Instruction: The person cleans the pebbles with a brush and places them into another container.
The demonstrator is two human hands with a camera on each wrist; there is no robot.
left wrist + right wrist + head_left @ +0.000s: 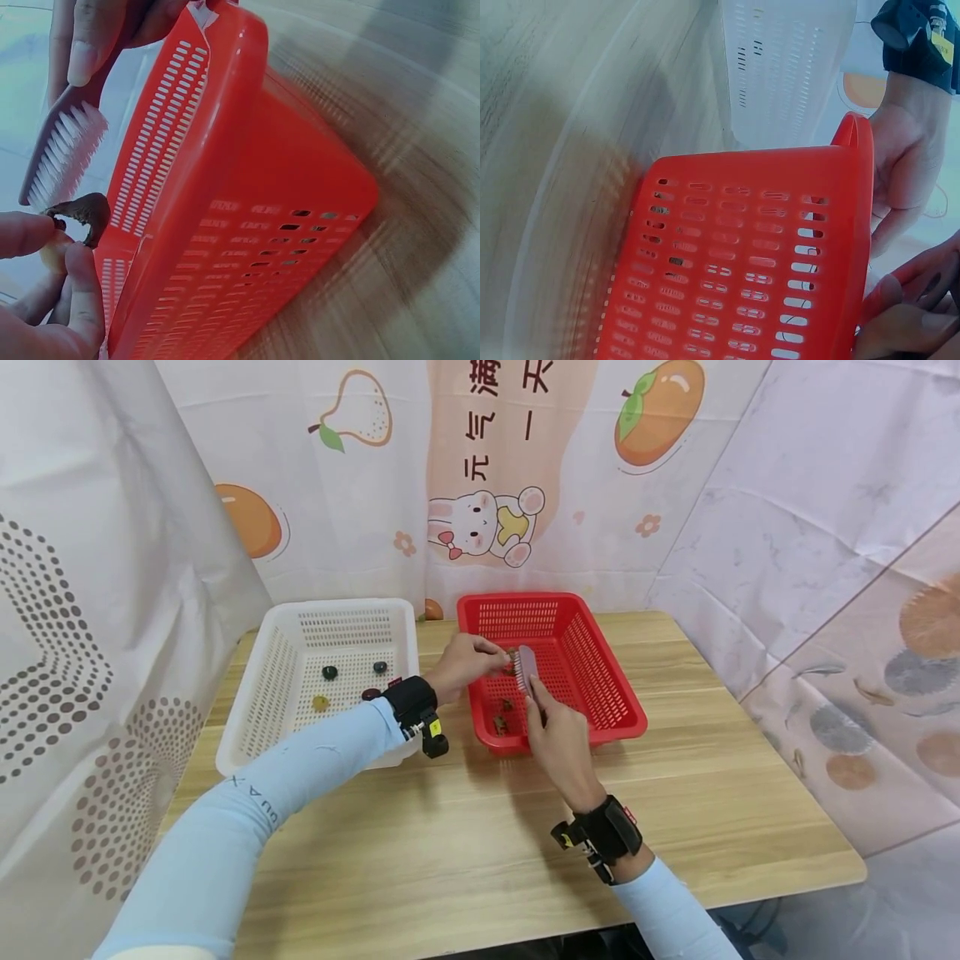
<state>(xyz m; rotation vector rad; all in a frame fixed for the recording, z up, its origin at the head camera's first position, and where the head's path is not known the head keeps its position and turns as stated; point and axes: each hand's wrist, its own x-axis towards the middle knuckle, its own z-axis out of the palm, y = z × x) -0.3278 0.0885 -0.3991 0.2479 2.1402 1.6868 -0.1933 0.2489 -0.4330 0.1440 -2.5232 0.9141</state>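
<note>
My left hand (465,664) pinches a small brown, dirt-crusted ring-like piece (94,214) between fingertips and thumb. In my right hand (562,743) is a small scrubbing brush (527,664), gripped by its mauve handle. Its white bristles point down at the brown piece in the left wrist view, their lower tips right at its upper edge. Both hands are over the near left part of a red plastic basket (525,598). More small brown pieces (501,724) lie on the basket's floor. The right wrist view shows the brush only in part, behind the fingers.
Left of the red basket stands a white perforated basket (258,693). Inside it are two dark round pieces (330,672), a yellow piece (321,702) and a dark red one (371,693). Both baskets stand on a wooden table (465,860), with printed curtains (360,510) behind and beside.
</note>
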